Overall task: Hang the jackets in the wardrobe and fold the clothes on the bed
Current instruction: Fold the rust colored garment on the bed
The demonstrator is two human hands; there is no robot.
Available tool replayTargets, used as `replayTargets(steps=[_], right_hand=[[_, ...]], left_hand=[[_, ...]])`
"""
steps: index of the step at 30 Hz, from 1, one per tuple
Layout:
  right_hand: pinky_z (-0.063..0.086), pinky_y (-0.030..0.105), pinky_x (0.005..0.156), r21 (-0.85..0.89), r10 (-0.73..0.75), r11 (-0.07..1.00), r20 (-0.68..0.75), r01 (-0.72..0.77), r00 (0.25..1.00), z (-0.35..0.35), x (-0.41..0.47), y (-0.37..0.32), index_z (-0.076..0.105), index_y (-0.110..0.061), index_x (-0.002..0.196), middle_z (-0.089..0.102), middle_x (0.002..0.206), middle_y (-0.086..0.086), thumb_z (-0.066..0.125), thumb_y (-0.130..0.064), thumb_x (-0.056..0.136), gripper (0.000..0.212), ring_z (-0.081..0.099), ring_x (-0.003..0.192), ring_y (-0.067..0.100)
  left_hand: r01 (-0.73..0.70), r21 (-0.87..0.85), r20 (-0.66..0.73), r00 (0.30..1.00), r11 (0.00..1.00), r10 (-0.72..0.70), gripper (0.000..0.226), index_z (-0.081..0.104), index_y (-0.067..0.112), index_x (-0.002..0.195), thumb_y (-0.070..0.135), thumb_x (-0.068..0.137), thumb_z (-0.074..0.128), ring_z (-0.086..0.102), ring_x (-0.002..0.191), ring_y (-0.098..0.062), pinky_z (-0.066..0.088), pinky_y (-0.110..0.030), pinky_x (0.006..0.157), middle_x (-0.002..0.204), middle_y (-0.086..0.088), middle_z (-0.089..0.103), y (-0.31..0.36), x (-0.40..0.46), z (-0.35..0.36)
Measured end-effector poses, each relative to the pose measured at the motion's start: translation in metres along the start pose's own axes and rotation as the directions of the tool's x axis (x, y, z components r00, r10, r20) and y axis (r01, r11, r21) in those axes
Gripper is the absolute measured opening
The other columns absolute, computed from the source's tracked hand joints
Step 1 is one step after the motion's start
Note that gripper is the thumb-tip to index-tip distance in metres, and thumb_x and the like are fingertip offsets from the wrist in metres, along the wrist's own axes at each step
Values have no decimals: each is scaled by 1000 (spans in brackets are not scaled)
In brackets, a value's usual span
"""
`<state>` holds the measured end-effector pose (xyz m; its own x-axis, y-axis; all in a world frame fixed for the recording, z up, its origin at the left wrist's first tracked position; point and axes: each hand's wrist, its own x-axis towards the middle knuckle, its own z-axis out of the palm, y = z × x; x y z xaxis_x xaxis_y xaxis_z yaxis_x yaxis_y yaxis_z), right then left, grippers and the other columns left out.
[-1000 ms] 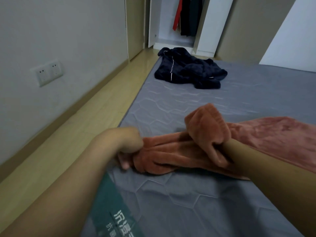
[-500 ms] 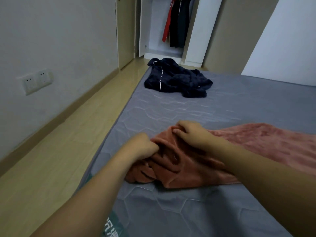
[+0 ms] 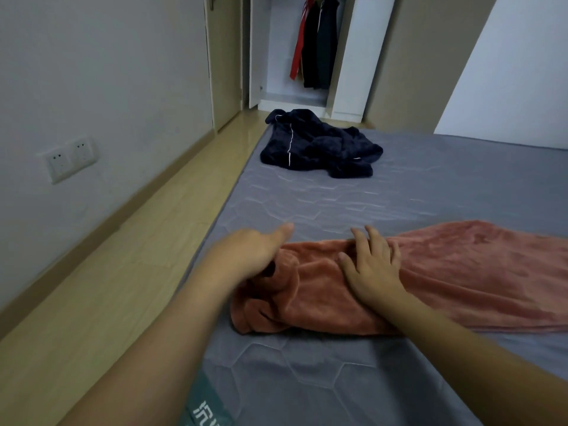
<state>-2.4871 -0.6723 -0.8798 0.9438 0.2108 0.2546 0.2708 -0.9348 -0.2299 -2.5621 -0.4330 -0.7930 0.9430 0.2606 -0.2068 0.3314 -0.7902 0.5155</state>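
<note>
A fleecy orange-pink garment point(image 3: 445, 272) lies stretched across the grey mattress point(image 3: 322, 204), its left end bunched near the bed's left edge. My right hand point(image 3: 372, 265) lies flat on that bunched end, fingers spread and straight. My left hand point(image 3: 252, 250) is at the garment's left tip with fingers extended; whether it touches the cloth is unclear. A crumpled dark navy garment point(image 3: 316, 144) with white piping lies at the far left corner of the bed. Jackets point(image 3: 313, 41), one red and the others dark, hang in the open wardrobe point(image 3: 347, 56) beyond.
A strip of wooden floor point(image 3: 123, 272) runs between the bed and the left wall, which carries two sockets point(image 3: 69, 158). A door point(image 3: 224, 56) stands left of the wardrobe. A green label point(image 3: 206, 410) shows at the mattress's near edge.
Both hands have let go of the orange-pink garment's end and opened; the right hand now lies flat on it. The bunched end now lies lower on the mattress. The view has tilted up toward the wardrobe.
</note>
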Motion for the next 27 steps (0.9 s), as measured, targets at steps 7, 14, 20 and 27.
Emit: replayTargets(steps=[7,14,20,27], right_hand=[[19,50,115,47,-382,921,-72,386,921,-24,-70,4,41,-20,142,36,146,8,33,-61,95,63,32,138,24],[35,51,103,-159,-464,878,-59,451,884,-27,-100,56,49,-17,132,51,127,15,62,-48,67,73,48,119,33],[42,47,82,-330,-367,898,-194,291,910,-53,-88,89,55,-7,116,55,113,22,63,-24,68,51,52,96,39],[45,39,79,-458,-100,878,107,138,989,-73,-85,115,59,-14,120,59,112,8,62,-17,81,40,57,99,33]], left_hand=[[275,0,389,886,961,-253,23,66,6,85,27,85,59,64,59,-28,55,-31,53,79,-17,70,-33,-1,2],[384,-588,467,880,712,-88,25,70,5,101,26,92,60,71,76,-27,60,-35,66,97,-16,74,-10,6,28],[12,-567,-265,944,824,-196,30,57,2,112,10,84,62,63,94,-37,54,-47,86,114,-28,61,-8,33,2],[-561,185,266,819,807,508,42,42,31,95,54,69,68,48,100,-16,43,-35,80,103,10,44,57,-30,55]])
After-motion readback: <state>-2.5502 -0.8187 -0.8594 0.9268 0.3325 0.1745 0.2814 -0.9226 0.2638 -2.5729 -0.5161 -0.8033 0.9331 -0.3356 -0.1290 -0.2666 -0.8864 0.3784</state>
